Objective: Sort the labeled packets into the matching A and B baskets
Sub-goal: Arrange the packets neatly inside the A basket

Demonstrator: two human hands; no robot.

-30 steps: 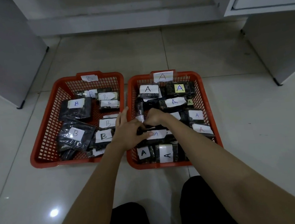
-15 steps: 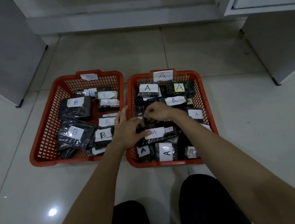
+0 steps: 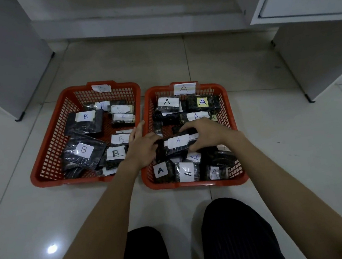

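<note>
Both hands hold one A packet (image 3: 177, 144) over the A basket (image 3: 229, 98): left hand (image 3: 143, 146) grips its 9 o'clock end, right hand (image 3: 206, 134) curls over its 3 o'clock end. The B basket (image 3: 45, 144) sits at 9 o'clock.

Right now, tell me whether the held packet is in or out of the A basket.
In: the packet sits over the A basket, both hands gripping it.

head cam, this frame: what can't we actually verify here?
- Head view: contents of the dark plastic packet with the white A label; both the left hand and right hand cover its ends.
- Packets beneath the hands in the orange mesh A basket: labels hidden.
- Faint label on one far packet in the orange mesh B basket: too small and blurred.
- Grey cabinets: cut off by the frame edges.
</note>
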